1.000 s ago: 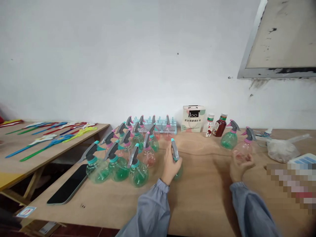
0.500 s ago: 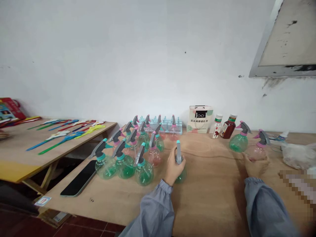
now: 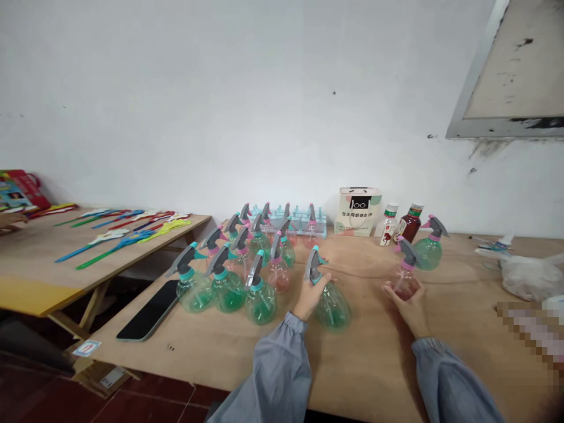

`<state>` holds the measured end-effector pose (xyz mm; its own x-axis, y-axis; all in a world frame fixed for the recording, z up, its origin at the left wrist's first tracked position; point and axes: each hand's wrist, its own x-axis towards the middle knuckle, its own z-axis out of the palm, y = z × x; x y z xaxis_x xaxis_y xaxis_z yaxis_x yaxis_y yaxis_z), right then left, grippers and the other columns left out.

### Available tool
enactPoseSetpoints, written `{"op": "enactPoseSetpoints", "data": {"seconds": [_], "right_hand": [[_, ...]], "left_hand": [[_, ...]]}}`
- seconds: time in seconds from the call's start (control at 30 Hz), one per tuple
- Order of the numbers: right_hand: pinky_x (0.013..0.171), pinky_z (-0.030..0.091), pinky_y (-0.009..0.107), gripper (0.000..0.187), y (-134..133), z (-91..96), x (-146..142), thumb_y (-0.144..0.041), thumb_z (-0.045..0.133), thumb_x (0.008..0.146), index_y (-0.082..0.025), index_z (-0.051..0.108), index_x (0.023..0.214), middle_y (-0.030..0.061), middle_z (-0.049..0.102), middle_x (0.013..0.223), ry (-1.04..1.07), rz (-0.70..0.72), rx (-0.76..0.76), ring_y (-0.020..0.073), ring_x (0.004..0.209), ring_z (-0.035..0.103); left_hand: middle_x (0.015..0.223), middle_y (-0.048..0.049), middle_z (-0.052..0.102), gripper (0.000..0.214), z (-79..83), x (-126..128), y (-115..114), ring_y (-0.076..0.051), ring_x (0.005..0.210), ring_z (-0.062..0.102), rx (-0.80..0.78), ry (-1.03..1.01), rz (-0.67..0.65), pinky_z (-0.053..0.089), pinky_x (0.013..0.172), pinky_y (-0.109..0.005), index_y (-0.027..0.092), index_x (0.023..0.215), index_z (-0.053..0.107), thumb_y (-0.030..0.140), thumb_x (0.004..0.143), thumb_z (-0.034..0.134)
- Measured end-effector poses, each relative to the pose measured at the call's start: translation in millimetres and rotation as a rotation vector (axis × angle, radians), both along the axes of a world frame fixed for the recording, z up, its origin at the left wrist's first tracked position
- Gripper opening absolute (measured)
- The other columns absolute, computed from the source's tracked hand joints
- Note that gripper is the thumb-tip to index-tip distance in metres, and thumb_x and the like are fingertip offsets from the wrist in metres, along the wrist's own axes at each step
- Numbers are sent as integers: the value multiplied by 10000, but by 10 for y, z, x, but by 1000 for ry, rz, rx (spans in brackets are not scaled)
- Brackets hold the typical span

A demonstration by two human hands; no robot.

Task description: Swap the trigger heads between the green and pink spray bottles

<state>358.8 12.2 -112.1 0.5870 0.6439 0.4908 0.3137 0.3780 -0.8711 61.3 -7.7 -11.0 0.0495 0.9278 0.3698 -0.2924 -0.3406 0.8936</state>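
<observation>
While bottles (image 3: 261,302) crowd the table (image 3: 365,370), wall (image 3: 198,106) rises behind.

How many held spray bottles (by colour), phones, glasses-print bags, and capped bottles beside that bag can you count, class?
Held green spray bottle: 1
Held pink spray bottle: 1
Phone: 1
Glasses-print bag: 1
Capped bottles: 2
Total: 6

Single head view, facing forward-down across table (image 3: 365,364) toward wall (image 3: 176,117).
</observation>
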Motion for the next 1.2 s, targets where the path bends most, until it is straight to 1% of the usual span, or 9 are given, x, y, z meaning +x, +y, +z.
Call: {"op": "enactPoseSetpoints", "data": {"seconds": [0.13,0.33,0.5,0.6,0.8,0.9,1.03,1.1,1.2], "right_hand": [[1034,508,526,1056,11,-7,-226,-565,894,515,-212,345,1345,181,526,1381,38,111,-13,332,1196,616],[1040,496,564,1043,-52,28,-216,-555,901,520,-224,360,1348,170,546,1369,56,170,-23,339,1192,623],[1052,486,569,1013,-82,71,-246,-554,895,531,-217,363,1325,183,537,1371,71,193,-22,342,1180,631],[1047,498,549,993,-108,87,-268,-549,899,526,-224,381,1308,169,552,1361,63,184,-3,336,1200,621],[1042,506,543,986,-173,75,-281,-555,893,533,-230,391,1317,162,578,1332,70,165,-1,330,1188,630],[1062,483,558,986,-185,70,-276,-554,895,529,-230,393,1314,157,569,1342,61,164,-12,330,1200,621],[1049,493,555,1003,-203,99,-290,-553,898,523,-231,382,1320,157,578,1329,77,183,-14,323,1146,651],[1041,500,552,996,-217,120,-304,-556,893,531,-225,380,1318,169,571,1335,84,183,-19,326,1135,656],[1039,504,539,985,-225,130,-311,-575,885,535,-220,389,1309,177,559,1351,77,167,-24,334,1177,632]], "left_hand": [[1273,-61,599,685,-25,-21,-2,-106,762,660,30,29,-67,590,823,-336,278,1358,516,324,722,767],[934,-23,677,547,-164,26,56,-151,673,687,20,-5,-103,601,785,-391,210,1212,581,362,716,754],[1135,-108,692,462,-86,-5,20,-163,704,700,25,-5,-84,584,786,-370,188,1098,608,369,701,760],[1188,-92,671,405,-24,-22,-7,-146,681,701,33,-28,-91,573,774,-352,197,1041,617,367,700,754],[807,11,645,340,-60,27,11,-143,571,668,-43,-153,22,561,679,-332,188,851,574,403,663,757],[861,-5,675,360,-67,38,12,-138,607,675,-20,-93,-2,559,703,-323,187,890,580,401,664,761],[1137,-71,680,464,-64,26,13,-141,725,690,36,-29,-22,568,759,-333,208,1066,582,432,694,748],[1113,-65,671,432,-85,19,26,-143,719,690,38,-29,-7,573,779,-351,205,1027,582,445,702,737],[937,-32,655,367,-129,17,47,-162,703,695,-2,-23,28,579,783,-374,194,904,575,457,699,731]]}}
